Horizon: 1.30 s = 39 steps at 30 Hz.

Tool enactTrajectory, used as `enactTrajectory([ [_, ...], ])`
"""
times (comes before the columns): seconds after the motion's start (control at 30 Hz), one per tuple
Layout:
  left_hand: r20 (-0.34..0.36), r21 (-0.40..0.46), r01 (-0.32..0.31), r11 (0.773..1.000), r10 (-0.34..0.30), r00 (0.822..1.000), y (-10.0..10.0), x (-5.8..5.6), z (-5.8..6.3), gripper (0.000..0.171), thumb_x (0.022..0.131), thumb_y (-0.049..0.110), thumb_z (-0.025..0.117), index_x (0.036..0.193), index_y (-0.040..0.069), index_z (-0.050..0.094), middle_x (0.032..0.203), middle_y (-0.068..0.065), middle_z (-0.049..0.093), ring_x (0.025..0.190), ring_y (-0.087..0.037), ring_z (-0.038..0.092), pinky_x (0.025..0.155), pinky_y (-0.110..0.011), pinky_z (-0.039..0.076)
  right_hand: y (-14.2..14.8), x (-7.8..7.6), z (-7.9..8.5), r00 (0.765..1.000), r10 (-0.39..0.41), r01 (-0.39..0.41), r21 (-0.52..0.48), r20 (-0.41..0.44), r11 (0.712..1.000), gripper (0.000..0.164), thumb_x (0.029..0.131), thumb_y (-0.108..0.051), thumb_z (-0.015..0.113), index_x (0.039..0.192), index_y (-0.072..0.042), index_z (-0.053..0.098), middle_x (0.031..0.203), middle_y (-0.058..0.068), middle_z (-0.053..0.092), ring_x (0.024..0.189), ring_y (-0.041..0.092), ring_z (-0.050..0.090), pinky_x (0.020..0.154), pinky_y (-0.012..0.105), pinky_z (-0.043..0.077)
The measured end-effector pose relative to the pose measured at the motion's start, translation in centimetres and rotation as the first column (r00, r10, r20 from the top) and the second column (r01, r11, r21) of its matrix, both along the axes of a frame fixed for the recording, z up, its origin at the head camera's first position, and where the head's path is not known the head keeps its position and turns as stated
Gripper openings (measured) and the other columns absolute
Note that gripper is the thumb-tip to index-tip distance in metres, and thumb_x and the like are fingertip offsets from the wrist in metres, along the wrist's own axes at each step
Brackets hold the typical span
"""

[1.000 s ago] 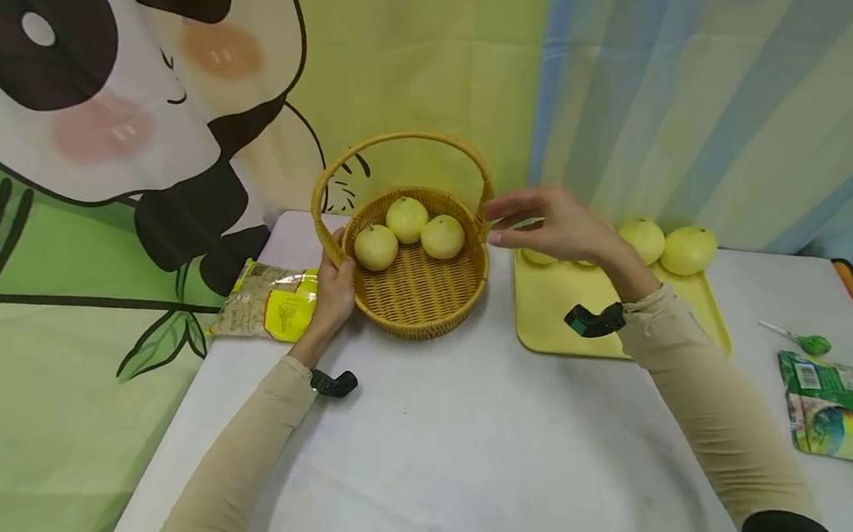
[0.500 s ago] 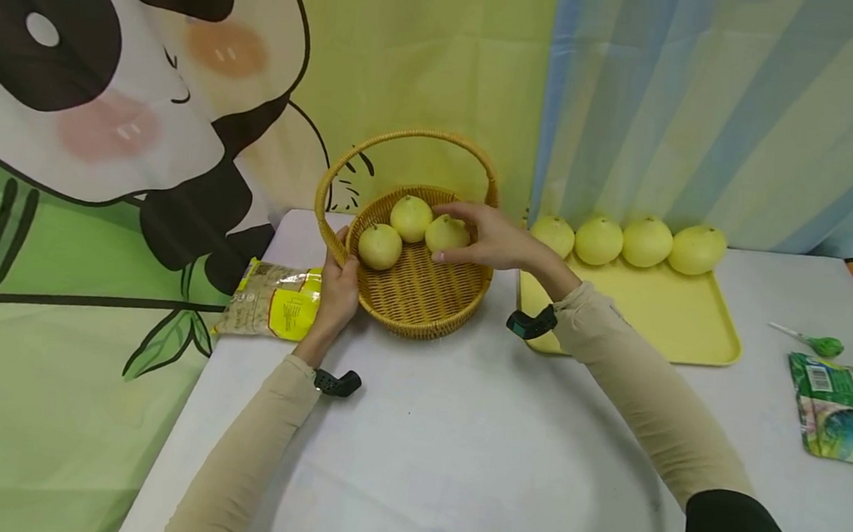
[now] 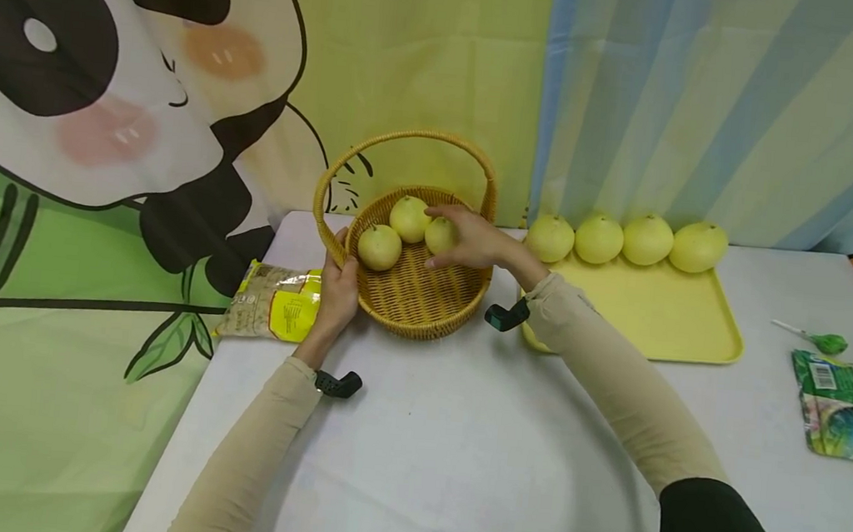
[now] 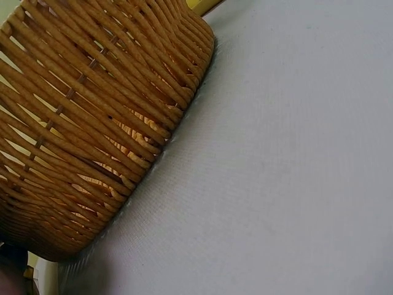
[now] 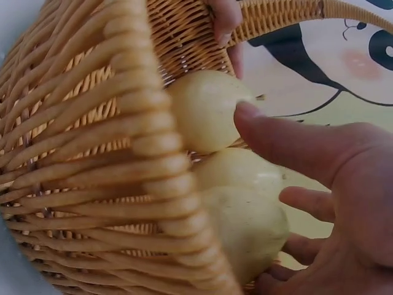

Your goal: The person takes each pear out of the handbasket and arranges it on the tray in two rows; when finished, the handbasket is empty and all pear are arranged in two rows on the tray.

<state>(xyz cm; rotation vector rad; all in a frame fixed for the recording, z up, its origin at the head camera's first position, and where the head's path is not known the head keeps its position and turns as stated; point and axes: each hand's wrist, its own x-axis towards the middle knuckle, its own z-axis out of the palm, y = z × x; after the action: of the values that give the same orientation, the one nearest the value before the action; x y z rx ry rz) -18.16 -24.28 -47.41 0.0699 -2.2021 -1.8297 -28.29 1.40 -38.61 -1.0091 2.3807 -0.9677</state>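
A woven basket (image 3: 422,320) with a tall arched handle stands on the table, slightly tilted in the head view. Inside it sit three round pale-yellow pears, the left pear (image 3: 379,247), the rear pear (image 3: 409,219) and the right pear (image 3: 440,235). My left hand (image 3: 337,292) grips the basket's left side where the handle meets the rim; its fingertips show in the right wrist view. Over the basket, my right hand (image 3: 474,238) has thumb and fingers spread around the right pear, partly covering it. In the right wrist view, its fingers lie close beside the nearest pear (image 5: 242,230).
A yellow tray (image 3: 663,318) to the right has several pears (image 3: 648,240) lined along its back edge. Left of the basket lies a yellow-labelled bag (image 3: 273,302). A green packet (image 3: 847,408) and a lollipop (image 3: 826,343) lie far right. Printed curtains hang behind the table.
My right hand has moved left from beside the basket's rim to inside it, its fingers coming around the right pear. The left hand keeps its hold on the basket.
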Motion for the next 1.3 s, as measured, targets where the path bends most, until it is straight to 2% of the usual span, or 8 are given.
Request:
enactTrajectory([
  [0.13, 0.011, 0.002, -0.005, 1.0, 0.005, 1.0, 0.1, 0.0, -0.1, 0.056, 0.111, 0.011, 0.033, 0.167, 0.009, 0.026, 0.172, -0.015, 0.031, 0.157, -0.02, 0.032, 0.133, -0.04, 0.025, -0.1, -0.2, -0.3, 1.0, -0.006, 0.006, 0.022, -0.015, 1.0, 0.09, 0.092, -0.026, 0.083, 0.165, -0.005, 0.034, 0.17, 0.019, 0.034, 0.159, 0.037, 0.027, 0.132, 0.052, 0.026],
  [0.27, 0.024, -0.01, -0.017, 1.0, 0.017, 1.0, 0.1, 0.0, 0.0, 0.057, 0.11, 0.011, 0.034, 0.167, 0.01, 0.027, 0.171, -0.014, 0.033, 0.157, -0.02, 0.034, 0.133, -0.04, 0.027, -0.4, -0.2, -0.6, 0.998, 0.013, -0.009, 0.058, -0.057, 0.998, 0.086, 0.092, -0.02, 0.083, 0.163, -0.003, 0.038, 0.168, 0.02, 0.038, 0.158, 0.038, 0.03, 0.132, 0.051, 0.026],
  [0.5, 0.009, 0.019, -0.004, 1.0, 0.004, 1.0, 0.1, 0.0, 0.1, 0.057, 0.111, 0.01, 0.033, 0.168, 0.008, 0.024, 0.172, -0.016, 0.032, 0.157, -0.021, 0.034, 0.133, -0.038, 0.026, -1.2, 0.2, -1.4, 0.997, -0.008, 0.015, 0.096, -0.073, 0.995, 0.081, 0.087, -0.017, 0.088, 0.157, -0.007, 0.048, 0.165, 0.021, 0.04, 0.153, 0.041, 0.035, 0.127, 0.055, 0.034],
  [0.7, 0.036, 0.029, -0.01, 1.0, 0.009, 0.999, 0.1, 0.0, 0.1, 0.058, 0.111, 0.009, 0.032, 0.168, 0.011, 0.023, 0.173, -0.016, 0.03, 0.159, -0.023, 0.03, 0.134, -0.039, 0.023, -1.5, 0.4, -1.6, 0.995, -0.027, 0.032, 0.056, -0.096, 0.998, 0.065, 0.085, -0.018, 0.091, 0.142, -0.008, 0.062, 0.153, 0.015, 0.057, 0.145, 0.035, 0.048, 0.124, 0.05, 0.038],
  [0.83, 0.045, 0.039, -0.008, 0.999, 0.006, 0.999, 0.3, 0.2, 0.7, 0.058, 0.11, 0.005, 0.032, 0.168, 0.005, 0.022, 0.172, -0.02, 0.029, 0.16, -0.028, 0.03, 0.134, -0.041, 0.023, -1.5, 0.4, -1.7, 0.997, -0.034, 0.037, 0.041, -0.074, 0.998, 0.069, 0.079, -0.018, 0.096, 0.14, -0.006, 0.065, 0.147, 0.014, 0.062, 0.142, 0.034, 0.051, 0.122, 0.048, 0.041],
  [1.0, 0.044, 0.065, -0.002, 0.998, -0.001, 0.999, 1.0, 1.0, 2.4, 0.058, 0.109, 0.002, 0.032, 0.166, 0.002, 0.023, 0.173, -0.021, 0.029, 0.16, -0.027, 0.03, 0.134, -0.04, 0.023, -0.9, 0.7, -1.8, 0.999, -0.051, 0.05, -0.037, -0.018, 0.998, 0.073, 0.071, -0.018, 0.1, 0.137, -0.008, 0.07, 0.144, 0.011, 0.067, 0.135, 0.03, 0.057, 0.117, 0.048, 0.046],
  [1.17, 0.064, 0.051, -0.005, 0.999, 0.002, 0.998, 1.1, 1.0, 2.4, 0.059, 0.109, 0.004, 0.03, 0.167, 0.004, 0.021, 0.174, -0.017, 0.028, 0.16, -0.026, 0.03, 0.134, -0.041, 0.024, 0.4, 1.2, -1.7, 0.992, -0.098, 0.111, -0.181, 0.079, 0.977, 0.07, 0.07, -0.021, 0.101, 0.134, -0.015, 0.075, 0.142, 0.002, 0.069, 0.131, 0.024, 0.058, 0.112, 0.048, 0.05],
  [1.3, 0.06, 0.055, -0.009, 0.998, 0.006, 0.998, 0.9, 0.9, 2.2, 0.058, 0.109, 0.003, 0.03, 0.167, 0.004, 0.022, 0.173, -0.019, 0.029, 0.159, -0.028, 0.03, 0.134, -0.043, 0.024, 1.5, 2.0, -1.4, 0.992, -0.102, 0.119, -0.246, 0.08, 0.962, 0.068, 0.07, -0.023, 0.101, 0.133, -0.017, 0.076, 0.142, 0.004, 0.069, 0.132, 0.024, 0.058, 0.111, 0.047, 0.051],
])
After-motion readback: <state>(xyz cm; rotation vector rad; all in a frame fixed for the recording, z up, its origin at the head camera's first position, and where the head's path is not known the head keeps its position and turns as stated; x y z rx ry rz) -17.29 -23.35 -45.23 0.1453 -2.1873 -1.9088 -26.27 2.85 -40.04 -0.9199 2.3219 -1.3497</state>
